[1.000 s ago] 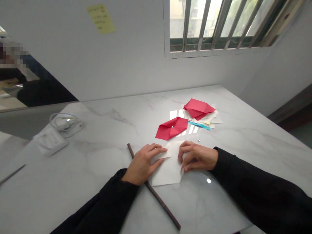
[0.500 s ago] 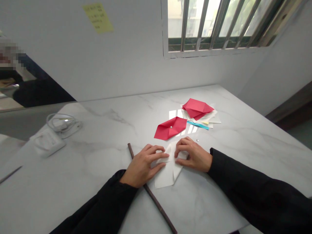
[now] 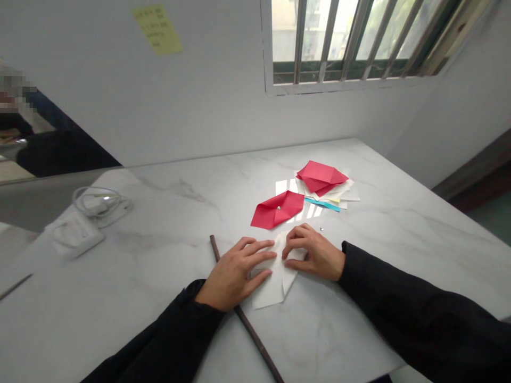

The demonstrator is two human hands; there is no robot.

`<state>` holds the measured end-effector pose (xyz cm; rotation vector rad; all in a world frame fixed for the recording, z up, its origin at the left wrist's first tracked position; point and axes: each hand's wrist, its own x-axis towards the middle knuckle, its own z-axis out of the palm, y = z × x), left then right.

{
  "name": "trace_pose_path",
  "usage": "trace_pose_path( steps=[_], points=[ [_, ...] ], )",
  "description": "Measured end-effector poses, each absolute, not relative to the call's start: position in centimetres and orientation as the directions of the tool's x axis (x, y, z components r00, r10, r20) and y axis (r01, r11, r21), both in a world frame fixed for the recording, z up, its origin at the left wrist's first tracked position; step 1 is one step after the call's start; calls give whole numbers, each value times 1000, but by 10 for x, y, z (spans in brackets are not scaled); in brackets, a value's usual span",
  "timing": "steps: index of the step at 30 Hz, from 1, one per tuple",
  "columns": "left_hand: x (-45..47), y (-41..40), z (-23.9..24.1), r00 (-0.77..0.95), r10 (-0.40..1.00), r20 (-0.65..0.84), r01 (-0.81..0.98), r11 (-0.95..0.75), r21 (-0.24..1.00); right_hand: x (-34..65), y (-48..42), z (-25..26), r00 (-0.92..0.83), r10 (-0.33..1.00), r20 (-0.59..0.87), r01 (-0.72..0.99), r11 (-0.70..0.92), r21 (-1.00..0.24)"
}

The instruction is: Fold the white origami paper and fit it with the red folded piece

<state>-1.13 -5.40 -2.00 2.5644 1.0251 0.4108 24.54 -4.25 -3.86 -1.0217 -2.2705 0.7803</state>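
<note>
A partly folded sheet of white paper (image 3: 269,292) lies on the table between my hands. My left hand (image 3: 239,271) rests on its left side, fingers spread and pressing flat. With thumb and fingers curled together, my right hand (image 3: 313,252) pinches the folded flap on the right side. A dark brown stick (image 3: 257,340) runs diagonally under my left wrist. Just beyond the paper is a red folded paper piece (image 3: 275,211) with a small shiny gem at its centre. Another tiny gem (image 3: 321,229) sits past my right hand.
Farther back is a stack of red folded paper (image 3: 321,175) over white, yellow and blue sheets. A white charger with coiled cable (image 3: 77,234) is at the left. A yellow note (image 3: 157,29) hangs on the wall beside a barred window (image 3: 347,42). Part of a person shows far left.
My left fingers have spread and flattened over the paper's left flap, which stood raised under them before. The right hand keeps its pinch nearly in place. The view has shifted slightly.
</note>
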Motion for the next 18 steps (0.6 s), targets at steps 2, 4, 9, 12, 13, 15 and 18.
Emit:
trace_pose_path(
  steps=[2,4,9,12,13,15,18],
  points=[
    [-10,-55,-20,698,703,136,607,-682,409,246,-42,-40,-587,774,238,468,563,-681],
    [-9,-56,-20,700,702,131,612,-684,397,246,-42,-42,-590,767,252,458,575,-678],
    [-9,-57,-19,697,705,133,620,-686,381,248,-40,-45,-603,751,270,445,598,-667],
    [-7,-59,-19,682,716,147,623,-675,396,249,-39,-46,-606,748,271,440,599,-669],
    [-6,-59,-19,671,725,154,626,-665,408,249,-39,-46,-608,746,272,439,600,-669],
    [-3,-61,-21,625,764,162,646,-622,442,249,-39,-46,-609,745,271,438,602,-668],
    [5,-62,-21,482,863,150,723,-489,488,249,-39,-46,-612,745,266,438,599,-671]
  ],
)
